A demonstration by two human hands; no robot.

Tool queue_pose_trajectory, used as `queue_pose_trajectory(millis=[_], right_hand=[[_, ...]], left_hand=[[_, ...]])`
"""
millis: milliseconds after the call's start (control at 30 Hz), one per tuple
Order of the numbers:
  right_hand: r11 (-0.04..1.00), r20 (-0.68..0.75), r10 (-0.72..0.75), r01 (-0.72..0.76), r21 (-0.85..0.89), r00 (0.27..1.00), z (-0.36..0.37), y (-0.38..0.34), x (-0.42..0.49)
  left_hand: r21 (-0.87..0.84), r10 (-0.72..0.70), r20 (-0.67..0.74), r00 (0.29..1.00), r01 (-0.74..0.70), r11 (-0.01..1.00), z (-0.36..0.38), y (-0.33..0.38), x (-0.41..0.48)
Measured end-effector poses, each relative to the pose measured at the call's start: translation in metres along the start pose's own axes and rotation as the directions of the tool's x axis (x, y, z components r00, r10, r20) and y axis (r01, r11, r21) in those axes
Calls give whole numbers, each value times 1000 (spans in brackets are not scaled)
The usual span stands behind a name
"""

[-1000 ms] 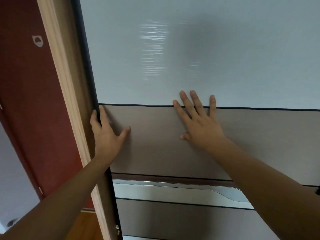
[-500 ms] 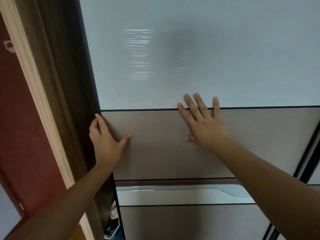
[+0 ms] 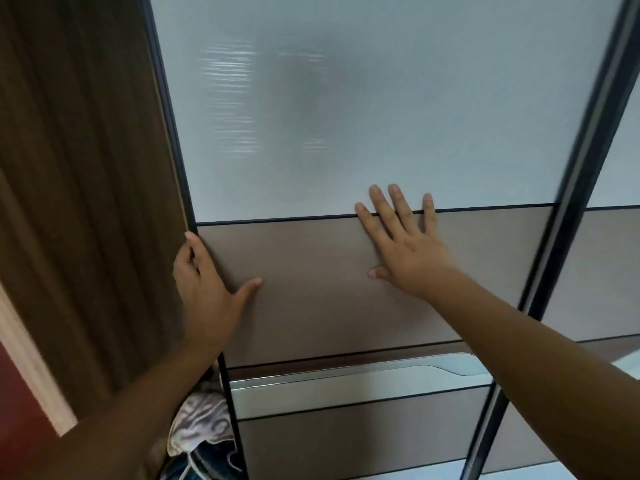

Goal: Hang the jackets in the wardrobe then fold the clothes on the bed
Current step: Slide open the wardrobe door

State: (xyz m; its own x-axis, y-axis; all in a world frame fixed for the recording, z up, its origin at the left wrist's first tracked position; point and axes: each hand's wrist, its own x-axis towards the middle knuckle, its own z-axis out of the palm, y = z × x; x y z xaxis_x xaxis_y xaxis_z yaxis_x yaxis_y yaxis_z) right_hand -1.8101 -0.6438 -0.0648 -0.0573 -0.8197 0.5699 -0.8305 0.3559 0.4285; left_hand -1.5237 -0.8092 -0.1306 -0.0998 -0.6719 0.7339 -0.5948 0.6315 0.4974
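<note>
A sliding wardrobe door point(image 3: 311, 306) fills the view, frosted white glass above and a taupe panel below. My left hand point(image 3: 207, 292) is at the door's left edge, fingers round the dark frame and thumb spread on the taupe panel. My right hand point(image 3: 401, 244) presses flat on the door with straight fingers across the line between glass and panel. Left of the door a gap shows the wardrobe's brown wooden inner side point(image 3: 86, 188). Crumpled clothes point(image 3: 201, 424) lie low in that gap. No jackets are in sight.
A second sliding door point(image 3: 602, 271) overlaps on the right behind a dark vertical frame point(image 3: 568, 202). A silver handle strip point(image 3: 346, 382) runs across the door below my hands. A red wall surface point(image 3: 17, 410) and pale trim point(image 3: 31, 362) sit at the lower left.
The door has slid to the right under both hands, widening the gap at its left edge. The wardrobe's inside and the clothes in it have come into view.
</note>
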Motion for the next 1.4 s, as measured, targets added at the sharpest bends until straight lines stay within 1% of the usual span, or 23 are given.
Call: queue_pose_trajectory(millis=[67,100,167,267,400,533,700,833,900,1000,1100,1133,1267,1400], right_hand=[[1000,13,22,-22,7,1000,3,13,-8],[999,23,37,-37,11,999,4,20,-11],[998,57,67,-68,14,996,7,35,-21],[993,74,118,-119,20,990,9,56,-37],[966,114,218,-231,117,969,11,82,-57],[932,177,289,-319,172,941,3,104,-75],[912,239,360,-394,114,902,-8,136,-102],[862,231,470,-500,87,852,-13,159,-126],[829,263,512,-550,95,818,-13,171,-138],[797,339,507,-581,166,793,-9,188,-154],[744,384,497,-610,274,778,-8,199,-167],[727,401,503,-625,283,766,-9,202,-172],[712,489,526,-675,193,696,-11,210,-192],[686,531,536,-706,179,656,-20,212,-208]], left_hand=[[73,12,-8,1000,-11,997,4,21,-7],[71,24,-15,1000,-23,997,5,33,-10],[-7,35,3,999,-35,999,13,55,-17],[-117,94,42,995,-88,989,31,74,-22],[-255,185,95,978,-155,954,64,91,-31],[-314,273,108,956,-228,922,89,126,-39],[-373,329,132,935,-260,890,116,172,-50],[-448,405,155,901,-302,842,137,204,-55],[-477,439,169,883,-316,820,145,220,-57],[-532,475,194,858,-315,786,156,245,-63],[-582,508,223,832,-305,754,168,269,-67],[-596,519,235,822,-301,745,171,277,-68],[-632,530,306,791,-248,734,184,307,-74],[-650,527,376,762,-189,736,193,328,-77]])
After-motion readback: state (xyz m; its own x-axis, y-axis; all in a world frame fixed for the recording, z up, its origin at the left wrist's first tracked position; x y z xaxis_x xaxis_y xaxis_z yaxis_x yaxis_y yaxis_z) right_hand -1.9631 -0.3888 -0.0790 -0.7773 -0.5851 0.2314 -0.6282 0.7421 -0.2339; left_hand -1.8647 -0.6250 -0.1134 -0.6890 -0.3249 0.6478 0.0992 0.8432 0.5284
